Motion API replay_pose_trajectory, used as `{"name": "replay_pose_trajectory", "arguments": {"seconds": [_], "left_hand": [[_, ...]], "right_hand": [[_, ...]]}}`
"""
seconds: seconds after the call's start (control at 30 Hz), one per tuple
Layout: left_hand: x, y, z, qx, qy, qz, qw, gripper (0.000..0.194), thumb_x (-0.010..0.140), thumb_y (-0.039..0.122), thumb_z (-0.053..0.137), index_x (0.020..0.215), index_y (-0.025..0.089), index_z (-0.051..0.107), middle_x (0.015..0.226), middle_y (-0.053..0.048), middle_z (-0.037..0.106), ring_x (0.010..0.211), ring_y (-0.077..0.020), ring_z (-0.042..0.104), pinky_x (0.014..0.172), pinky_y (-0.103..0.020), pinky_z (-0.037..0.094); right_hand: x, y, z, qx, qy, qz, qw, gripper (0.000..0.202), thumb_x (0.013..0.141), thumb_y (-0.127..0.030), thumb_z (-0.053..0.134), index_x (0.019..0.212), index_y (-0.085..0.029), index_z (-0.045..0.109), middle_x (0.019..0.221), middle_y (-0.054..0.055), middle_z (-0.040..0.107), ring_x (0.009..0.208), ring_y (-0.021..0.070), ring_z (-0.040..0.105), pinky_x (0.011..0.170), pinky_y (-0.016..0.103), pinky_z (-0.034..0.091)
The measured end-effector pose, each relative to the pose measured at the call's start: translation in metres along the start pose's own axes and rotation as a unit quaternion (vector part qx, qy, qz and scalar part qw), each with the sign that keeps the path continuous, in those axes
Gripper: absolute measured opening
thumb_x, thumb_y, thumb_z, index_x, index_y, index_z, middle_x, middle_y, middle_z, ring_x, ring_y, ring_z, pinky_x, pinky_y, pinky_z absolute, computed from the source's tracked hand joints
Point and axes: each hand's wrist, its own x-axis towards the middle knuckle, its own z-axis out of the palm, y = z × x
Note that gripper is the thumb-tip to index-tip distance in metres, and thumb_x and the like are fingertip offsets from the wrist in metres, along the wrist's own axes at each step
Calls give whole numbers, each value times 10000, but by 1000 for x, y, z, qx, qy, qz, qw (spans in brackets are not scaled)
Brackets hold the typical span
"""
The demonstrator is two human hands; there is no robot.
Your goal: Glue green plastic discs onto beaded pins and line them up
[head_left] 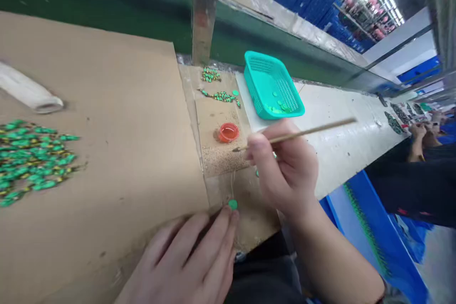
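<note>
My right hand point(285, 166) pinches a thin wooden paintbrush point(313, 130) between thumb and fingers, its dark tip over a speckled cardboard patch. Just left of the tip stands a small red cup point(228, 132) with liquid in it. Lower down, my left hand point(192, 256) lies low over the table's near edge, fingers together, with a small round green disc point(232, 204) at its fingertips; the thumb is hidden. Part of another green piece shows behind my right hand. Beyond the cup lie small green-and-gold pieces point(223, 97) and another green disc point(235, 92).
A turquoise basket point(253, 90) holds several green discs. On the left cardboard point(135, 118) are a pile of green-and-gold pieces point(35, 156) and a white tube point(30, 88). A metal post point(204, 14) rises at the back. Farther right, co-workers' hands point(418, 133) and blue bins point(377, 228) are visible.
</note>
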Motion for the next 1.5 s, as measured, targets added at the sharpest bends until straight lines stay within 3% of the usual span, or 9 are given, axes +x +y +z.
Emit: {"name": "replay_pose_trajectory", "arguments": {"seconds": [0.17,0.3,0.63,1.0,1.3,1.5], "left_hand": [[-16,1,1,-30,-54,-13,998,453,1157,404,683,1556,216,786,1724,-92,699,1471,-355,652,1261,-535,453],[-18,2,-5,-31,-60,-24,997,402,1125,389,720,1504,297,817,1738,-53,682,1500,-341,662,1303,-517,481],[-10,2,-11,-30,-56,-16,998,260,1125,375,686,1306,293,853,1685,-25,703,1424,-328,676,1202,-525,509],[-12,3,-9,-32,-61,-24,997,349,1090,384,759,1424,318,837,1671,-37,727,1475,-330,680,1254,-513,537],[-8,1,-11,-31,-61,-14,998,326,1141,343,607,1380,261,814,1646,-41,730,1407,-337,688,1152,-556,517],[-7,0,-10,-26,-63,-17,998,383,1147,381,654,1484,275,800,1717,-28,699,1407,-308,696,1198,-510,516]], "right_hand": [[-65,-9,-4,45,10,-40,998,166,1230,-213,592,1072,-245,632,782,-37,626,638,150,635,607,307,539],[-82,-14,0,46,19,-52,997,175,1222,-157,583,1071,-225,637,745,-45,610,577,142,597,546,305,498],[-81,-12,2,40,12,-77,996,284,1227,-142,612,952,-211,624,729,-42,642,590,128,619,539,307,544],[-83,-11,1,35,0,-66,997,291,1220,-142,614,938,-215,617,741,-32,638,608,134,611,543,318,521],[-82,-12,2,40,-3,-48,998,266,1226,-159,614,970,-232,612,740,-46,639,602,129,624,547,312,535],[-65,-11,-8,51,64,-6,997,154,1224,-181,657,1084,-242,675,805,-38,654,631,135,684,585,312,615]]}}
